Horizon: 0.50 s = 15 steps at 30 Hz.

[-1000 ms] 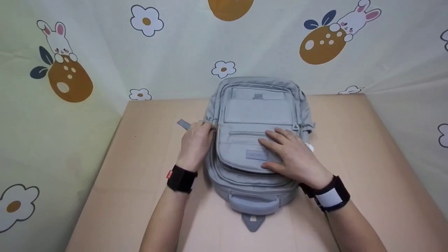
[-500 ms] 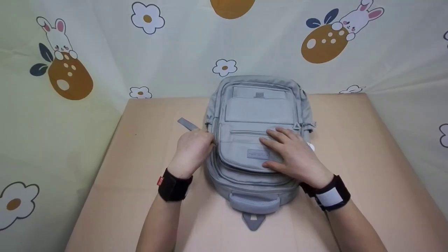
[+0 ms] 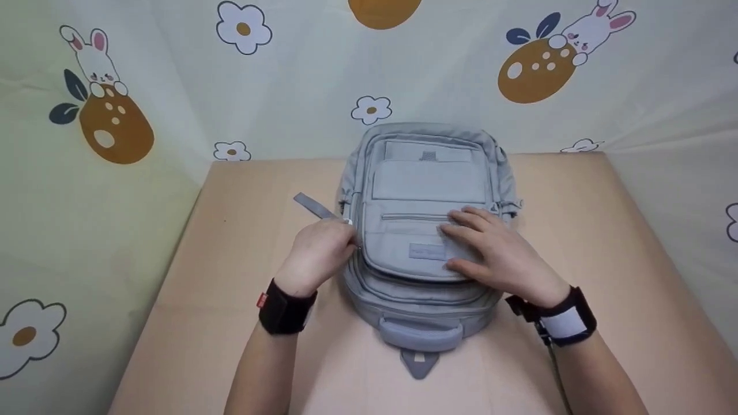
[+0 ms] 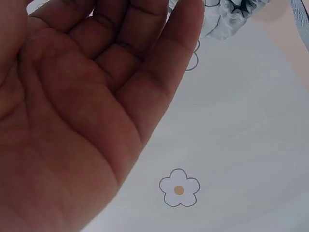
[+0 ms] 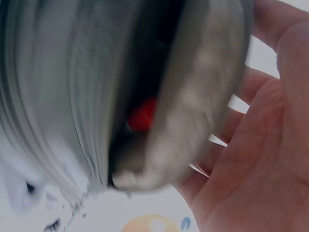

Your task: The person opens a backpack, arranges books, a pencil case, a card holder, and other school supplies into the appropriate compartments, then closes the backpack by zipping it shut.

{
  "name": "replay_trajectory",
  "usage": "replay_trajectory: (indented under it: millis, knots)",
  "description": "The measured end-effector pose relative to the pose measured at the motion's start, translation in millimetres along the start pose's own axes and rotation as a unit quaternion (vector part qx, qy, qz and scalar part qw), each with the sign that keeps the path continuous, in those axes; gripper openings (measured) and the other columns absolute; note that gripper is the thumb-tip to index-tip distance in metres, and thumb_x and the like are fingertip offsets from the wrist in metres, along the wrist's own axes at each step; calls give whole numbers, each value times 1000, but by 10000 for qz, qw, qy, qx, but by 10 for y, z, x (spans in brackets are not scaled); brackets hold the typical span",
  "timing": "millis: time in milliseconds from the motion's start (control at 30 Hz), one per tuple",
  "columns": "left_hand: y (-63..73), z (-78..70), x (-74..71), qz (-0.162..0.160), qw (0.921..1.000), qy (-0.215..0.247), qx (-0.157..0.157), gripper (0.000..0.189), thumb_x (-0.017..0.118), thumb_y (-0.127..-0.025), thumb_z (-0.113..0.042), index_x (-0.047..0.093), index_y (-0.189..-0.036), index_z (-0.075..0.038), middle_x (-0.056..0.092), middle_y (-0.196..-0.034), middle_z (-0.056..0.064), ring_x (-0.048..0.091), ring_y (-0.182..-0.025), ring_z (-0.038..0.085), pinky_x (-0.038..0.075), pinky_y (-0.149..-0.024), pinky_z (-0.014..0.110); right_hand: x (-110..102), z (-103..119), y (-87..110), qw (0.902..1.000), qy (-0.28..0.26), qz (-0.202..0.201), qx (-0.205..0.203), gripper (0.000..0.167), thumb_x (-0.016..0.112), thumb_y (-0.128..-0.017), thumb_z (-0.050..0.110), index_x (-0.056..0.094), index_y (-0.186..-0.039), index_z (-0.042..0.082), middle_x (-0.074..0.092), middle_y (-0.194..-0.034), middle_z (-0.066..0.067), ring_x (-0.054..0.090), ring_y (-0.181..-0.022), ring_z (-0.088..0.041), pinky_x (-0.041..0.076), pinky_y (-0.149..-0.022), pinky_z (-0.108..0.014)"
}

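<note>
A grey backpack [image 3: 429,181] lies front side up, its carry handle [image 3: 421,335] pointing toward me. At the left edge of its front pocket [image 3: 398,265], my left hand [image 3: 320,251] pinches what appears to be a zipper pull, mostly hidden by the fingers. The left wrist view shows only the palm and bent fingers [image 4: 145,92], not the pull. My right hand [image 3: 501,256] rests on the front pocket with fingers spread and fairly straight. In the right wrist view the pocket mouth gapes, with a red thing [image 5: 142,115] inside, its kind unclear.
The backpack lies on a light brown tabletop [image 3: 230,259]. A grey strap [image 3: 313,206] sticks out on its left. Behind and at the sides hangs a pale cloth [image 3: 300,86] printed with flowers and rabbits. A cable [image 3: 558,369] runs from my right wrist band.
My left hand has slid down the pocket's left edge toward me, and the seam above it now looks closed. My right hand has shifted slightly to the right on the pocket.
</note>
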<state>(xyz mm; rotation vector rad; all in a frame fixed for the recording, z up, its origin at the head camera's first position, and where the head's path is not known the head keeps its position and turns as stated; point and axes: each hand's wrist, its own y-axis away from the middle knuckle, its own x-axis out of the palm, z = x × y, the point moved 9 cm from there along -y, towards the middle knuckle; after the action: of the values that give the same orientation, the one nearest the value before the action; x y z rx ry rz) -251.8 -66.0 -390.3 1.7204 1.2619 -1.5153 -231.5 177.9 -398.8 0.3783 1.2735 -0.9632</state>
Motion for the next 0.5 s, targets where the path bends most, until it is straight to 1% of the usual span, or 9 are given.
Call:
replay_trajectory:
  millis: [133, 267, 400, 500]
  knots:
    - [-8, -7, 6, -101, 9999, 55, 73, 23, 68, -85, -2, 61, -68, -14, 60, -72, 1, 60, -71, 25, 51, -60, 44, -140, -169, 168, 9995, -227, -73, 199, 57, 75, -94, 39, 61, -143, 13, 50, -152, -14, 40, -143, -36, 32, -113, -59]
    - [-15, 1, 14, -70, 9999, 138, 70, 18, 68, -86, -3, 66, -73, -14, 62, -75, 0, 61, -71, 24, 52, -61, 42, -177, -318, 304, 9989, -362, -135, 273, 58, 77, -93, 37, 62, -142, 12, 48, -153, -12, 42, -142, -36, 37, -111, -57]
    - [-7, 17, 13, -2, 9998, 197, -1, 17, 67, -86, -3, 65, -73, -13, 59, -73, -1, 57, -67, 21, 50, -61, 41, -154, -364, 326, 9983, -440, -125, 349, 62, 82, -88, 35, 62, -142, 12, 46, -154, -13, 42, -141, -37, 37, -111, -57]
    - [-3, 18, 7, 53, 9997, 197, -96, 19, 68, -86, -4, 62, -71, -13, 55, -70, -1, 52, -64, 20, 47, -59, 40, -148, -342, 305, 9987, -353, -260, 269, 64, 86, -84, 31, 63, -140, 10, 48, -151, -16, 44, -138, -37, 39, -109, -55]
